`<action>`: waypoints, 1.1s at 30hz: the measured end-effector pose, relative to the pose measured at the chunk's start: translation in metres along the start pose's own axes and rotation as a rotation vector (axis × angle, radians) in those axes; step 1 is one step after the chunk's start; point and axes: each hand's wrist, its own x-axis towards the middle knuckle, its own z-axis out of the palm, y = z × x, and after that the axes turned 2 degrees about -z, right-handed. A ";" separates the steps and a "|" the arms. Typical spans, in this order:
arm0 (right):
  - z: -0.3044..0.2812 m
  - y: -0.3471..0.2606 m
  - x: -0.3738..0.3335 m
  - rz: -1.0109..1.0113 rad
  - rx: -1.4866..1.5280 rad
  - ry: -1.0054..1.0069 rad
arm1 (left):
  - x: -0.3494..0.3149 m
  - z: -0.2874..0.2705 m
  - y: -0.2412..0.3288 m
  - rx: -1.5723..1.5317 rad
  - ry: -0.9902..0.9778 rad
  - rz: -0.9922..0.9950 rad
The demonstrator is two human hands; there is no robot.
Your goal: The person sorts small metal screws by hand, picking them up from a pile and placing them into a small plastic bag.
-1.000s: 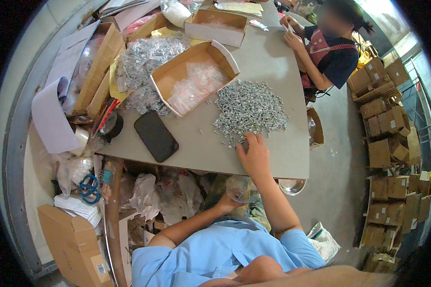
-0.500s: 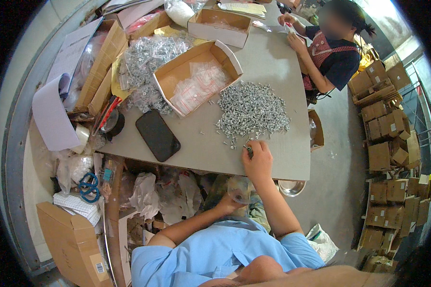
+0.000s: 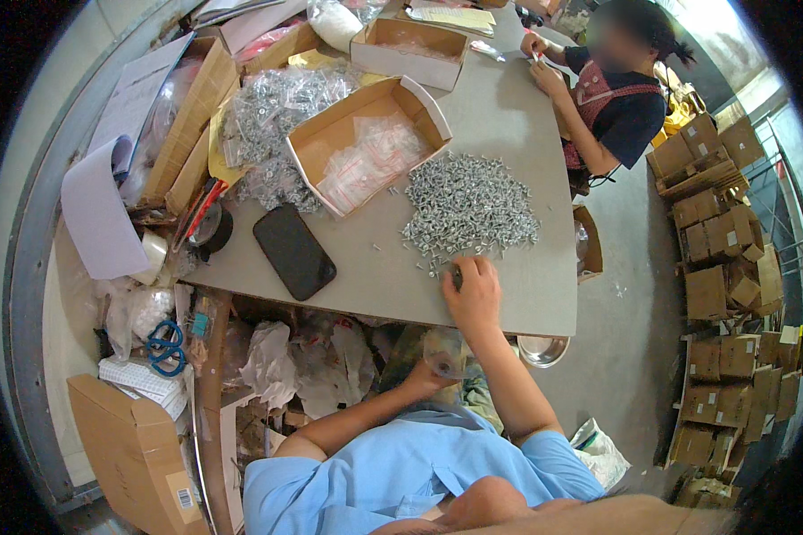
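Note:
A heap of small silver screws lies on the grey table, with a few strays at its near edge. My right hand is at that near edge, its fingers curled and closed, with something dark between thumb and forefinger that is too small to name. Below the table's front edge, my left hand grips a clear plastic cup close to my body; what is inside the cup is hard to see. Left of the heap, a shallow cardboard box holds small clear plastic bags.
A black phone lies on the table's left part. Beyond it are bags of metal hardware and a second white box. Blue scissors sit far left. A co-worker handles something small across the table. Cartons stack at right.
My right hand has shifted slightly to the left and away from me along the heap's near edge. My left hand and the cup stay put. The co-worker's hands have moved a little.

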 end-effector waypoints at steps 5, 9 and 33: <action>0.003 -0.005 0.008 -0.058 0.010 0.052 | -0.001 0.000 0.002 0.104 0.033 -0.049; 0.006 -0.001 0.007 -0.089 0.010 0.091 | -0.001 -0.001 0.001 0.120 0.032 -0.034; -0.009 0.000 0.020 -0.257 0.195 -0.206 | -0.004 0.001 0.027 0.070 0.042 -0.177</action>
